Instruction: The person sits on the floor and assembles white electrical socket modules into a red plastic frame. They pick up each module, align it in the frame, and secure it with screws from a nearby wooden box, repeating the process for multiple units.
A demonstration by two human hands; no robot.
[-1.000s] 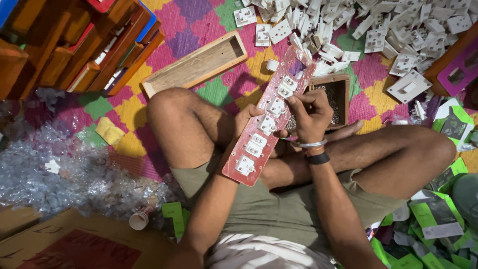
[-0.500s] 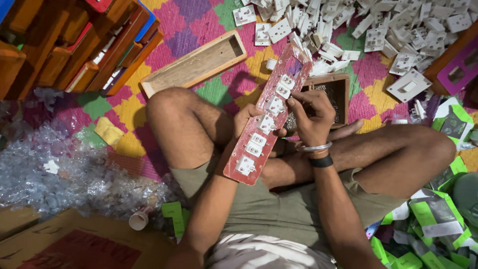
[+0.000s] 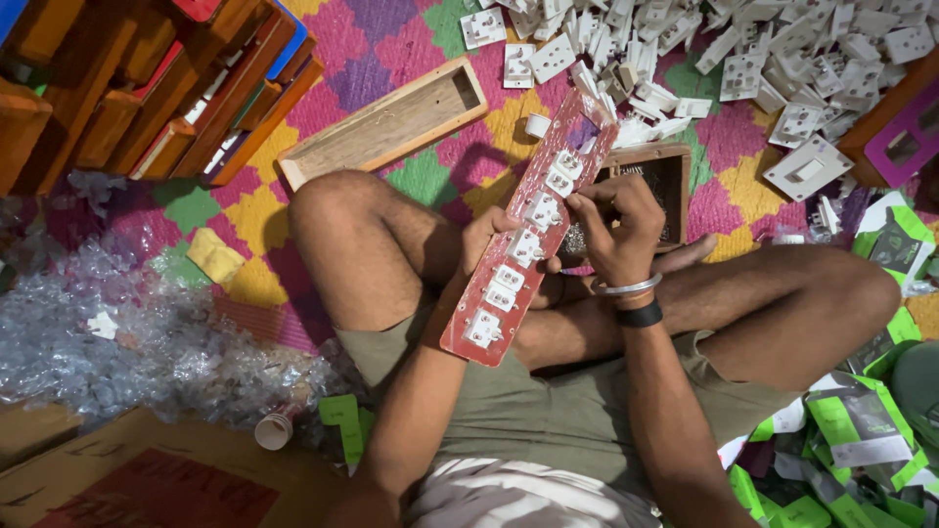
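A: What does the left hand (image 3: pixel 486 238) have?

B: It grips the long red switch panel (image 3: pixel 528 235) from behind, fingers curled round its left edge, thumb on the front. The panel runs slantwise over the person's crossed legs, near end low by the left thigh, far end up toward the heap of white sockets and switches (image 3: pixel 743 59).

A: And the right hand (image 3: pixel 616 230)?

B: It is at the panel's right edge, fingers bent and pinched together close to one of the white switch modules (image 3: pixel 541 210). Whether something small sits between the fingertips, I cannot tell.

A: What lies around?

B: A dark wooden box (image 3: pixel 675 181) just behind the right hand, an open pale wooden case (image 3: pixel 386 127) farther left on the patterned mat (image 3: pixel 391 49), clear plastic wrappers (image 3: pixel 117 332) near left, green packets (image 3: pixel 851 430) near right.
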